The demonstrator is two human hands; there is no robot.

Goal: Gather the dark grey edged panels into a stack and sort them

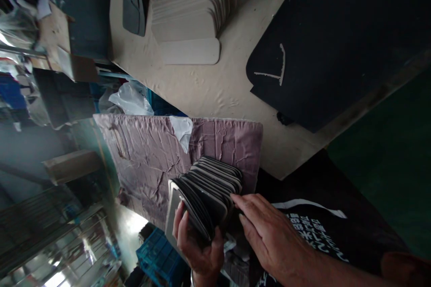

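Note:
A row of thin dark flat pieces with pale edges and rounded corners [215, 179] stands overlapped on a wrinkled mauve cloth-covered board [144, 152]. My left hand [200, 244] is closed around the near end of this row, its thumb on one side and its fingers on the other, gripping several bent pieces. A flat grey piece [171, 215] lies against the fingers of that hand. My right hand [266, 226] has its fingers stretched out, and its fingertips touch the rounded ends of the row. It grips nothing that I can see.
Beyond the board is a beige table [202, 85] bearing a fanned stack of pale pieces [191, 22], a dark curved piece [133, 4] and a large dark sheet [343, 36] with a chalk-like mark. A white scrap [182, 130] lies on the board. Below stands a blue crate [160, 255].

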